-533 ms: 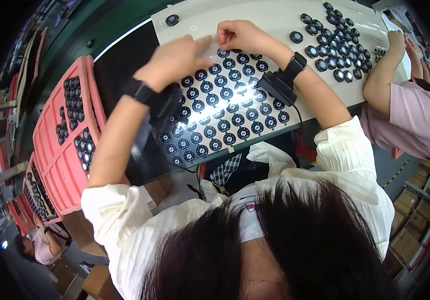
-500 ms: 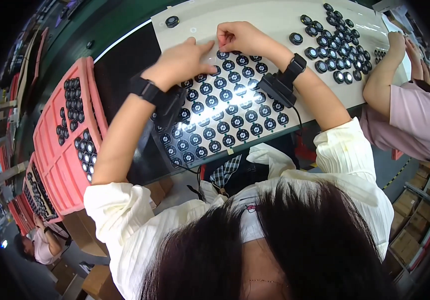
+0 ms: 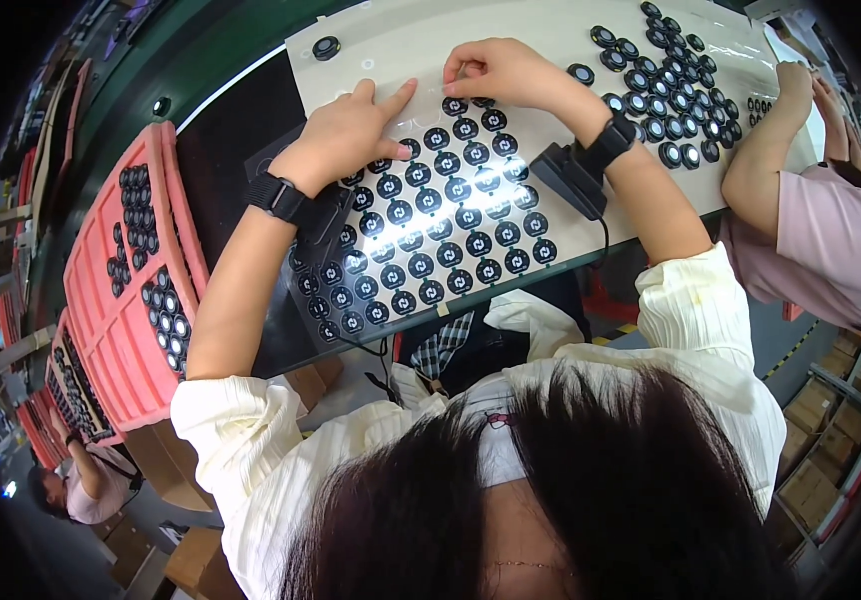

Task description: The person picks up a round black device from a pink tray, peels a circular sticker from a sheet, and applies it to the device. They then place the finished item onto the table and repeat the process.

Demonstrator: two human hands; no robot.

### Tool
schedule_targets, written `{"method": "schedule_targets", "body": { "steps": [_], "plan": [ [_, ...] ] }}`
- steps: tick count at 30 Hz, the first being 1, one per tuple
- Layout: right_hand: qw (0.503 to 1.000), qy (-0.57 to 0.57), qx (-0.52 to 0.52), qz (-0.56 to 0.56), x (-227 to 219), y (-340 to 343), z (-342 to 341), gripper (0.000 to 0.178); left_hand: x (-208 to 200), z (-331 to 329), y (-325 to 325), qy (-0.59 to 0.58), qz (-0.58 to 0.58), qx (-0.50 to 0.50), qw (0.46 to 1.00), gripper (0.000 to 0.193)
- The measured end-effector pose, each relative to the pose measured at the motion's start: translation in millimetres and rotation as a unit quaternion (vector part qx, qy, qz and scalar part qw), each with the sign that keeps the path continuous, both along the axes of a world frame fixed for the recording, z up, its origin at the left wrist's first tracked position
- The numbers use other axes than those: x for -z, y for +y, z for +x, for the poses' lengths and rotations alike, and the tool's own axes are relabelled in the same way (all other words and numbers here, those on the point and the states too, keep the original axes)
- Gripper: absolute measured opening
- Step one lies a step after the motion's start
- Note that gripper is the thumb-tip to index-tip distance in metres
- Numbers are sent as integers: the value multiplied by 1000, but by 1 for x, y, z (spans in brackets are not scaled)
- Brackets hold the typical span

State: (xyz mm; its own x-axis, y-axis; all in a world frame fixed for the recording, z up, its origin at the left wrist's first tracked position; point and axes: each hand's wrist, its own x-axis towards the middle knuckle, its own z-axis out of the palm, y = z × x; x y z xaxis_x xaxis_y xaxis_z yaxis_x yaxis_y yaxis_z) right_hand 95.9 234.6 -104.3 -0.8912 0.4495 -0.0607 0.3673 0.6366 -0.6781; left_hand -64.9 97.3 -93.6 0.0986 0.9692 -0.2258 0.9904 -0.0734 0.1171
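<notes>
A clear sheet of round black stickers [image 3: 440, 230] with white marks lies in front of me, its rows slanting across the table. My left hand [image 3: 336, 138] rests on its upper left part, fingers spread and thumb stretched toward a sticker. At the sheet's far edge my right hand [image 3: 491, 75] is closed in a pinch, fingertips just above a top-row sticker [image 3: 454, 105]. Whatever lies between those fingertips is too small to make out. Each wrist wears a black strap; a dark device [image 3: 569, 180] sits beneath my right wrist.
Many black round parts [image 3: 666, 95] stand grouped at the table's far right, and a single one [image 3: 327, 47] at the far left. Pink trays [image 3: 116, 290] of similar parts stand to the left. A person's arm [image 3: 766, 170] reaches in from the right; another person [image 3: 91, 480] is at lower left.
The view has shifted slightly, so the table and sheet appear further left. My right hand has moved a little to the right, still pinched; my left hand stays spread over the sheet.
</notes>
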Motion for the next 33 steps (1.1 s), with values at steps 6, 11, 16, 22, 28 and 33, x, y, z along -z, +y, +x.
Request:
{"method": "schedule_targets", "body": {
  "steps": [6, 11, 16, 22, 28, 33],
  "plan": [
    [999, -27, 4, 27, 8, 3, -7, 15, -11, 4, 14, -13, -95, -31, 995, 76],
    [998, -58, -13, 23, 6, 6, -11, 15, -11, 3, 23, -4, -114, -30, 993, 82],
    [981, -1, -104, -166, -11, 8, 1, 16, -16, 7, 23, -2, -122, -25, 992, 79],
    [982, 82, 45, -165, -56, -3, 37, 14, -15, -37, 36, 7, 23, 7, 1000, 61],
    [963, 168, 78, -194, -49, -12, 50, 13, 20, -81, 69, 106, 141, -212, 961, 48],
    [938, 202, 112, -257, -70, -33, 51, 15, -4, -69, 43, -303, 178, -219, 910, 39]
  ]
}}
